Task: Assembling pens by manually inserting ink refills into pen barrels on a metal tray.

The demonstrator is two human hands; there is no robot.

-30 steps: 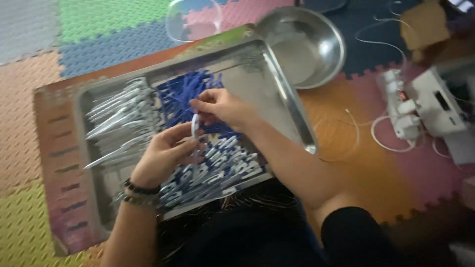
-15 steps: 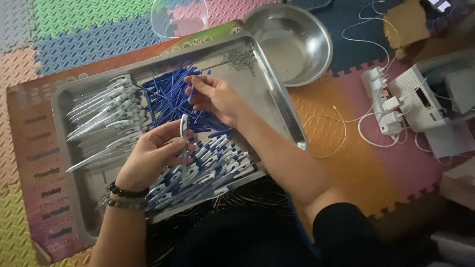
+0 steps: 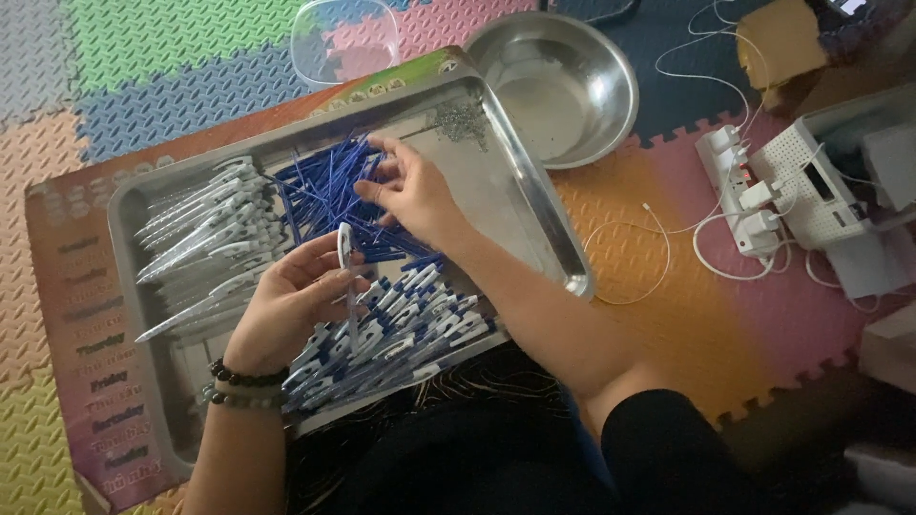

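Bright foam floor mats are lying under your metal tray (image 3: pixel 534 200). Your left hand (image 3: pixel 291 305) is pinching a white pen barrel (image 3: pixel 345 250), standing upright near the tray's middle. Your right hand (image 3: pixel 410 191) has moved up toward twelve o'clock and is now pinching at the blue refills (image 3: pixel 320 186). That looks like picking a refill for the barrel. Finished pens (image 3: pixel 401 329) are lying at six o'clock, empty barrels (image 3: pixel 205 238) at nine. A steel bowl (image 3: pixel 558 86) is sitting at one o'clock.

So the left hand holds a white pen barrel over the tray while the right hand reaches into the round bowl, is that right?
Not quite: in the head view the right hand reaches into the blue refills in the tray, not the bowl. The left hand does hold the barrel.
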